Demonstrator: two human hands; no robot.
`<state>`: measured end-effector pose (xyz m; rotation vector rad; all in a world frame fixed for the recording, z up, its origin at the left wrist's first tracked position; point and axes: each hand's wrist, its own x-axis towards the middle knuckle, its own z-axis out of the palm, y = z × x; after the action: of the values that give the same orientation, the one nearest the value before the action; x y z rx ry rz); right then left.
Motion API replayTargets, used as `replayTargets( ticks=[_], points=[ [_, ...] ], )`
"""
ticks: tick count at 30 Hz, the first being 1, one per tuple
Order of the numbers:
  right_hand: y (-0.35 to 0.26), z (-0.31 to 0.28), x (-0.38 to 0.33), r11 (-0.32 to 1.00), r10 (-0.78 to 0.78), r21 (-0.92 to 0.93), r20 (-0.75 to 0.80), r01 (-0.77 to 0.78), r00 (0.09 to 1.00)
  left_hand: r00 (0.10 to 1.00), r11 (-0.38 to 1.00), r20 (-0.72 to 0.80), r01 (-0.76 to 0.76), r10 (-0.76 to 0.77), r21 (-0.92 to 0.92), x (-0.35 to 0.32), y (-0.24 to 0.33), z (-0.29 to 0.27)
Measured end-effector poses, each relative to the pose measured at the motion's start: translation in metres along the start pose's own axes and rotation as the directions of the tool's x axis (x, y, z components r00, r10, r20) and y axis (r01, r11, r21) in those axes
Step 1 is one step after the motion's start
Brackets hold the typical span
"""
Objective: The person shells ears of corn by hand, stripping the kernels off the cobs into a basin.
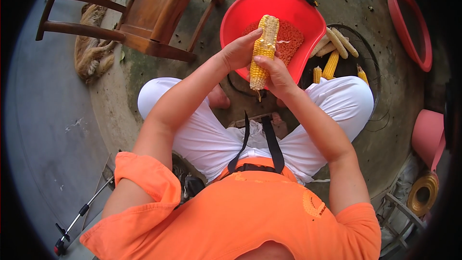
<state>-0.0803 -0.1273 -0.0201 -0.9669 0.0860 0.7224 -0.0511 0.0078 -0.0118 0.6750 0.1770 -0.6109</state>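
A yellow corn cob [263, 53] stands nearly upright between my two hands, its far end stripped pale and its near part still covered in kernels. My left hand [240, 50] wraps its left side, thumb lying along the cob. From the right my right hand [276, 73] grips the lower part, thumb pressed on the kernels. Just beyond and partly under the hands is a red plastic basin [245, 7], tilted, with a heap of loose orange kernels [292, 38] inside.
Right of the basin lie several bare cobs [339, 43] and whole yellow corn cobs [330, 65]. A wooden chair [154, 14] lies at the upper left beside a furry animal [94, 43]. A red round tub [409, 26] and pink bucket [427, 137] are at the far right.
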Motion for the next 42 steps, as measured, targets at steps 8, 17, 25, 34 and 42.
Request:
replayTargets(
  ticks=[8,17,25,34,42],
  points=[
    [-0.014,0.006,-0.003,0.975,0.102,0.187,0.122,-0.124,0.987,0.993,0.960,-0.031,-0.105,0.117,0.259,-0.005,-0.001,0.009],
    [-0.004,0.004,-0.001,0.989,-0.019,-0.144,-0.030,0.014,0.999,0.994,0.937,0.025,-0.110,0.108,0.332,-0.003,-0.003,0.001],
    [0.003,0.011,-0.003,0.962,-0.131,-0.248,-0.033,0.119,0.991,0.957,0.926,-0.249,-0.047,0.150,0.375,0.004,-0.011,0.004],
    [0.002,0.006,0.000,0.933,-0.094,-0.358,-0.130,0.042,0.987,0.974,0.814,-0.115,-0.096,0.195,0.573,0.002,-0.015,-0.002],
    [0.005,0.002,-0.002,0.957,0.075,-0.270,-0.116,-0.104,0.990,0.953,0.849,-0.302,0.173,-0.017,0.499,0.008,-0.009,-0.001]
  ],
)
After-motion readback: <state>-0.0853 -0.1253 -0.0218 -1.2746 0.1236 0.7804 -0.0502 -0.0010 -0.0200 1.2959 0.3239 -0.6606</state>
